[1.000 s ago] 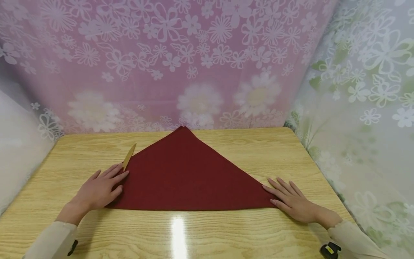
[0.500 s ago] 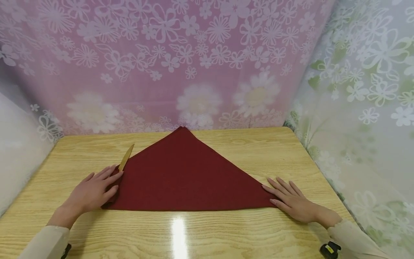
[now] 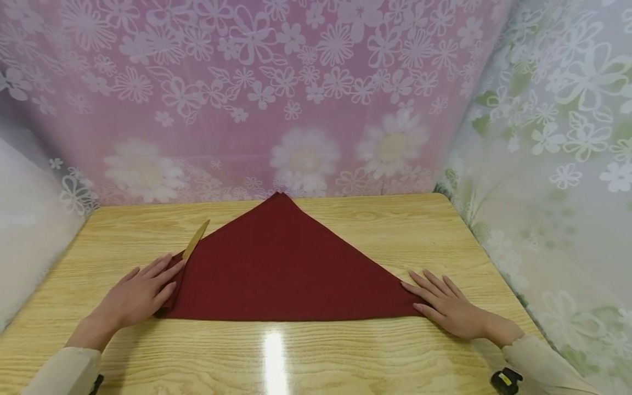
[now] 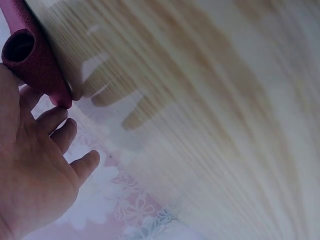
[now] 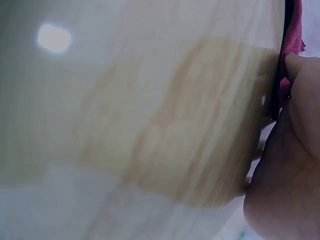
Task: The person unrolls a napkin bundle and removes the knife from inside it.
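Nearest, a left sleeve [image 3: 61,373] and a right sleeve [image 3: 548,365], both pale, are seen over the table [image 3: 345,356], with a small black device [image 3: 506,381] just beside the right one. Beyond, the left corner of a folded red cloth [image 3: 286,269] is touched by the left hand [image 3: 135,296], whose fingers are laid loosely over a small roll [image 4: 42,65], its hollow end shown in the left wrist view. The right corner, nearer the table's right edge, is rested on by the right hand [image 3: 451,310], its fingers outstretched and unclenched. Between the hands the cloth is spread as a triangle, its long side turned to the table's near side, its tip at the far edge. By its left slope, just past the left fingertips, a narrow, pointed tan piece [image 3: 196,240] is seen. Behind the far edge, a pink floral sheet [image 3: 257,109] is spread.
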A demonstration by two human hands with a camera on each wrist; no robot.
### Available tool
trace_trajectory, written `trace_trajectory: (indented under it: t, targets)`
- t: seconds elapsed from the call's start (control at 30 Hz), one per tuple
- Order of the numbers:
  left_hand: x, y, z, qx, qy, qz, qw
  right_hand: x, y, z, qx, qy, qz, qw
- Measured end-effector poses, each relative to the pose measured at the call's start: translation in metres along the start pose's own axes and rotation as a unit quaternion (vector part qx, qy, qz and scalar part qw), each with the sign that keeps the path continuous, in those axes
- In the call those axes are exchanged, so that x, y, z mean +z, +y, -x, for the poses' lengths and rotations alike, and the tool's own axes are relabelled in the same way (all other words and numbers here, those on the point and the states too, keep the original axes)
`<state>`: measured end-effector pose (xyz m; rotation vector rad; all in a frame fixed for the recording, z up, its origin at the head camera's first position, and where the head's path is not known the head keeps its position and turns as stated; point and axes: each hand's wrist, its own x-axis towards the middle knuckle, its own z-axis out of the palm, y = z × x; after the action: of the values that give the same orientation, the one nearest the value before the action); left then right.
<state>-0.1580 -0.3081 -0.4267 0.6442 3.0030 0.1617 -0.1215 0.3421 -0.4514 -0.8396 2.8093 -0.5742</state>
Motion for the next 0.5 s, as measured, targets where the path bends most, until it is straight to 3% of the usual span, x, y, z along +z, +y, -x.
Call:
trace_trajectory:
  t: [0.27, 0.5]
  targets:
    - [0.002, 0.001, 0.0, -0.005, 0.004, -0.003, 1.0, -0.004, -0.001, -0.002, -0.015, 0.003, 0.008, 1.0]
    - [0.001, 0.003, 0.0, -0.006, 0.015, 0.0, 0.9999, -0.014, -0.001, -0.007, -0.075, 0.029, 0.065, 0.995]
